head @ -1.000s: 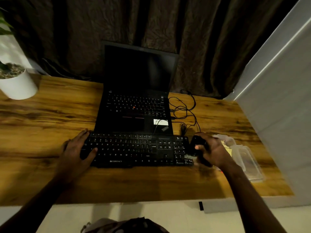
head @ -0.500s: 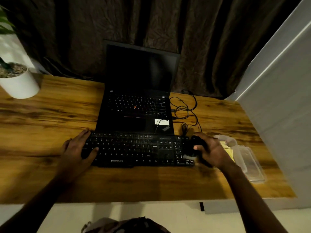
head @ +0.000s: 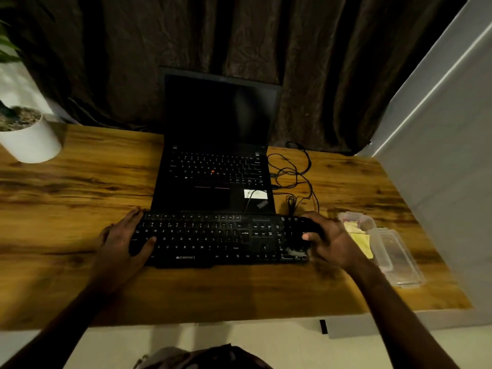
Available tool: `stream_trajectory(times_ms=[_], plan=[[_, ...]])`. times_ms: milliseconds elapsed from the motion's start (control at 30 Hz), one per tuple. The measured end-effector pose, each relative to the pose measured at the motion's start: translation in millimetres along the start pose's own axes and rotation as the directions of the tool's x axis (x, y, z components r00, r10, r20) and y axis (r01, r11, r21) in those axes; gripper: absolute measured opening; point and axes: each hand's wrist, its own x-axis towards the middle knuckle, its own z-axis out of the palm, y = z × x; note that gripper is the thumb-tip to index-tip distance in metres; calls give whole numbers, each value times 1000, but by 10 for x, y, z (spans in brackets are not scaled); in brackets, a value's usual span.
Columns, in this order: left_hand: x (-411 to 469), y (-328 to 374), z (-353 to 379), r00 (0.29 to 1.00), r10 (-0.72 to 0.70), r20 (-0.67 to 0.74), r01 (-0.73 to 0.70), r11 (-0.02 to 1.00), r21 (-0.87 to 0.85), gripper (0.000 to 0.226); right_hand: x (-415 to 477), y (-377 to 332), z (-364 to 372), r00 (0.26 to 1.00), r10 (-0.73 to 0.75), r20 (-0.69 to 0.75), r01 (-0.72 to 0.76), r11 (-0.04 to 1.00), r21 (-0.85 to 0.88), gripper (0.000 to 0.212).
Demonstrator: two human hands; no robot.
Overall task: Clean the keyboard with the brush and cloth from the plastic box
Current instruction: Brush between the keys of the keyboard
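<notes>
The left hand (head: pixel 125 242) is lying flat, fingers spread, on a black keyboard (head: pixel 213 239) labelled ZEBRONICS on a wooden table (head: pixel 80 187). The right hand (head: pixel 334 242) is gripping a dark brush (head: pixel 310 227) over its number pad, beside a clear plastic box (head: pixel 399 262) holding a yellow cloth (head: pixel 360 242).

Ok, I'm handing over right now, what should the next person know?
Left hand: rests on the left end of the black plastic keyboard, steadying it.
Right hand: grips the small black brush over the keyboard's right end.
Yellow cloth lies by the clear plastic box, right of the keyboard.
Done: brush out, brushing under way. Left: finish brushing, then wipe with the cloth.
</notes>
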Motion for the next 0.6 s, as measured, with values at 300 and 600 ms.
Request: stream_trajectory(times_ms=[300, 600], plan=[[5, -20, 11, 1000, -7, 12, 7, 1000, 2, 80, 10, 14, 203, 1000, 7, 7, -6, 997, -78, 49], [12, -36, 11, 1000, 0, 16, 0, 1000, 9, 80, -29, 181, 34, 1000, 20, -12, -20, 998, -53, 45]])
